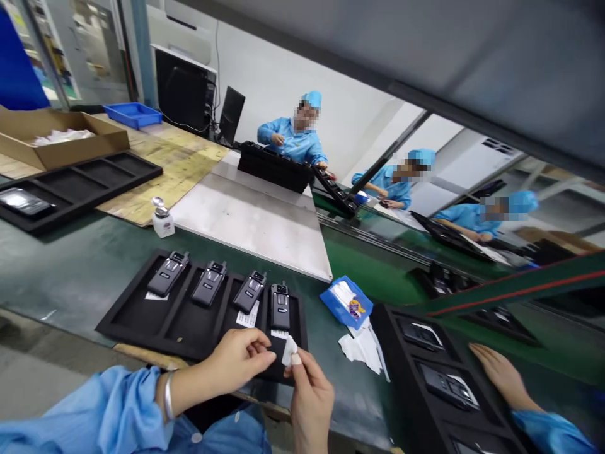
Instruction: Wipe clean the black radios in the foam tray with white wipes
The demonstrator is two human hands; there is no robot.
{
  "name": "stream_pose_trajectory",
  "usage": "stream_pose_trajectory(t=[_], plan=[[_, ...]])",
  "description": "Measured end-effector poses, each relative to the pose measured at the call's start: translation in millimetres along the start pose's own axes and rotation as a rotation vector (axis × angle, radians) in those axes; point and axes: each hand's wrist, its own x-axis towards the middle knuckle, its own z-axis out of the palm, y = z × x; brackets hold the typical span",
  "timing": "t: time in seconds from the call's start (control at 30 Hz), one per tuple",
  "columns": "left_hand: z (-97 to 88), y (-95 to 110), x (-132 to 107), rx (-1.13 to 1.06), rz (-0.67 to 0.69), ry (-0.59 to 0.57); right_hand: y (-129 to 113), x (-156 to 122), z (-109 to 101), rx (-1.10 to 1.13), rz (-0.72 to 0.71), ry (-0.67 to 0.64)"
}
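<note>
My right hand point(309, 394) pinches a small white piece of tissue or cloth point(288, 350) between thumb and fingers. Just left of it, my left hand point(239, 358) is loosely curled, its thumb apart from the fingers, with nothing visible in it. Both hands are over the near edge of a black foam tray point(137, 321). Several dark walkie-talkies lie in its compartments; the rightmost walkie-talkie point(280, 307) is closest to my hands. White printed labels point(248, 315) show under some of them.
To the right are a blue packet point(347, 302), crumpled white wipes point(362, 350) and another black tray point(401, 366), with a co-worker's hand point(501, 375) beside it. A white pump bottle point(163, 221) stands behind my tray. Further back are a cardboard box point(70, 148) and several people in blue.
</note>
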Motion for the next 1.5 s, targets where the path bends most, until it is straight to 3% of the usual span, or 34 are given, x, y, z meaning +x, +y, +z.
stream_pose_trajectory(t=[0.13,0.3,0.37,0.57,0.73,0.9,1.13,1.27,1.37,1.43,1.5], plan=[[8.9,-5.1,7.7,-0.21,-0.062,0.004,-7.2,-15.7,18.0,-0.063,-0.072,-0.169],[-0.3,-11.6,9.0,-0.381,-0.253,-0.122,-10.3,-11.8,24.7,0.241,0.282,-0.124],[-4.9,-10.4,8.6,-0.414,-0.294,-0.155,-12.3,-10.2,25.8,0.302,0.351,-0.144],[-9.7,-3.8,7.7,-0.468,-0.352,-0.149,-8.6,-12.3,23.2,0.141,0.247,-0.173],[-9.2,-1.0,7.9,-0.501,-0.403,-0.16,-16.3,-10.4,22.8,0.166,0.277,-0.066],[-5.8,-6.1,11.3,-0.456,-0.34,-0.176,-26.1,-10.1,26.0,0.298,0.353,-0.108],[-7.0,-13.5,16.8,-0.4,-0.328,-0.105,-13.9,-7.6,16.4,0.348,0.368,-0.096],[-15.5,-13.2,17.1,-0.337,-0.274,-0.006,-20.3,-6.7,15.9,0.495,0.436,-0.074],[-17.9,-9.2,17.4,-0.217,-0.128,0.128,-26.6,-7.6,22.2,0.561,0.379,-0.043],[-16.6,-5.6,17.1,-0.133,-0.081,0.081,-27.2,-9.7,29.3,0.545,0.305,-0.026],[-13.7,-4.2,16.1,-0.138,-0.135,-0.075,-23.5,-14.5,38.7,0.488,0.242,-0.04]])
